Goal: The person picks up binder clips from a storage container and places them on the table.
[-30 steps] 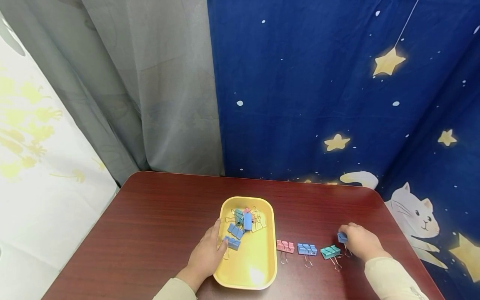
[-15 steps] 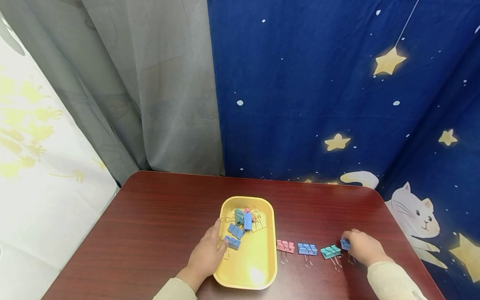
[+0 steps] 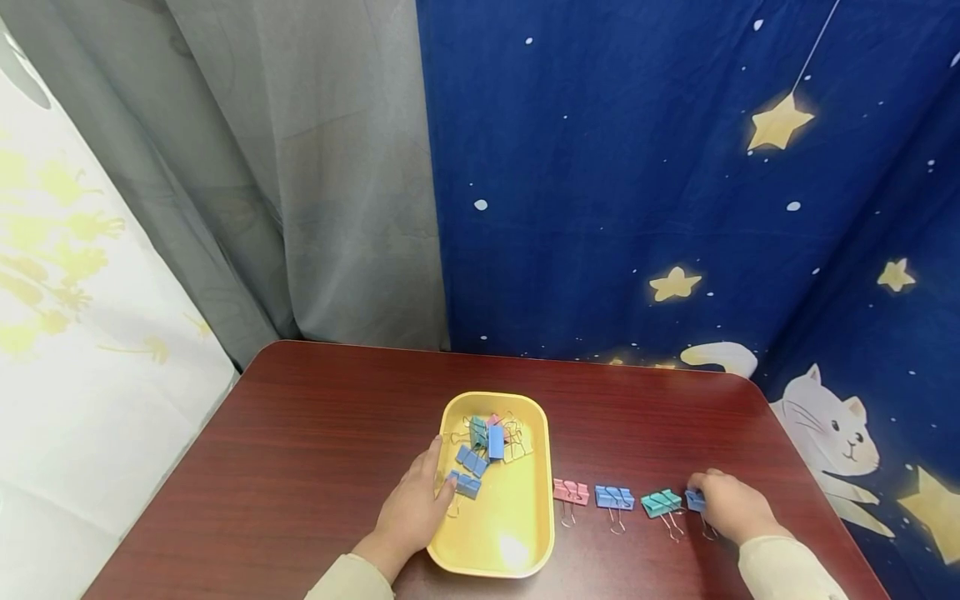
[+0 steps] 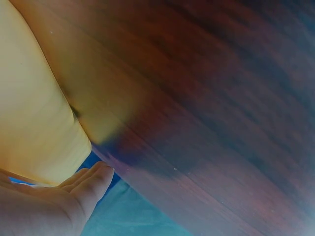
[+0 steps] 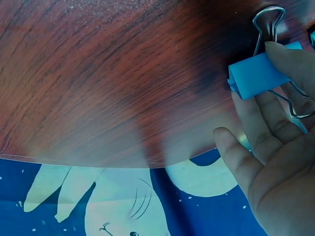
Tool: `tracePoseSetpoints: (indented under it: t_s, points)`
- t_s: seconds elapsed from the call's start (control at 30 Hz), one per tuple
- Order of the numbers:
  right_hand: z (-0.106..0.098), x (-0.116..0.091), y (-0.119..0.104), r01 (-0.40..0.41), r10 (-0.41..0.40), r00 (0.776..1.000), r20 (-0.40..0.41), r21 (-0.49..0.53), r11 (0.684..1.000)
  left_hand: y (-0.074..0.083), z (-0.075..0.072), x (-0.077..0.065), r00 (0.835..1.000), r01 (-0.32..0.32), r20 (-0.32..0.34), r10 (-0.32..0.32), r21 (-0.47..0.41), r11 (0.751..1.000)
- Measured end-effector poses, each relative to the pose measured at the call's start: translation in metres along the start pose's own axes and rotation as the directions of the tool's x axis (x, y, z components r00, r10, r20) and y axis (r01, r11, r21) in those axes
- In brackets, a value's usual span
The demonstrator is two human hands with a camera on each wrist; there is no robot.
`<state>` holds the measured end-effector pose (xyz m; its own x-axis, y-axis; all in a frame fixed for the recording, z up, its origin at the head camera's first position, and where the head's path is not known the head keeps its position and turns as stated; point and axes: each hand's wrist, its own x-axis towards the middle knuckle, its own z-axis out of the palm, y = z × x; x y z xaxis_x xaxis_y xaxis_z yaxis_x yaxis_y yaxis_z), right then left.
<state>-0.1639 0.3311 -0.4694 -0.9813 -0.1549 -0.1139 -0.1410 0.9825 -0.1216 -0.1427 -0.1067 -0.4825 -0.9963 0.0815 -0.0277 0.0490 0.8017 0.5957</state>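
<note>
My right hand [image 3: 737, 508] pinches a blue binder clip [image 3: 696, 501] low at the table's right side. In the right wrist view the thumb presses on the clip's blue body [image 5: 253, 76], with fingertips on its other side; one wire handle sticks up. Left of it, a teal binder clip [image 3: 661, 503], a blue binder clip [image 3: 615, 497] and a pink binder clip [image 3: 572, 492] lie in a row. My left hand [image 3: 411, 507] holds the left rim of a yellow tray [image 3: 495, 568], thumb over the rim and fingers along the outer wall [image 4: 39, 98].
Several blue, teal, pink and yellow binder clips [image 3: 496, 442] lie heaped in the tray's far half. The dark red-brown table [image 3: 337, 417] has rounded far corners. Grey curtain [image 3: 360, 208] and blue star-patterned curtain [image 3: 562, 208] hang behind it.
My right hand has moved slightly toward me and to the right with the blue binder clip, bringing it level with the row. The left hand and the tray have stayed put.
</note>
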Motion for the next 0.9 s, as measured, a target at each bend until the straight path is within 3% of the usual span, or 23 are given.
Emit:
tracePoseSetpoints:
  t_s: [0.6, 0.9]
  points:
    - [0.0014, -0.0018, 0.0010, -0.033, 0.033, 0.999, 0.003, 0.005, 0.999, 0.0010, -0.0009, -0.0009, 1.000, 0.003, 0.006, -0.003, -0.005, 1.000]
    - [-0.0079, -0.0022, -0.0018, -0.035, 0.032, 0.999, 0.042, 0.087, 0.996, -0.0005, 0.0008, -0.0005, 1.000, 0.005, 0.008, -0.005, -0.008, 1.000]
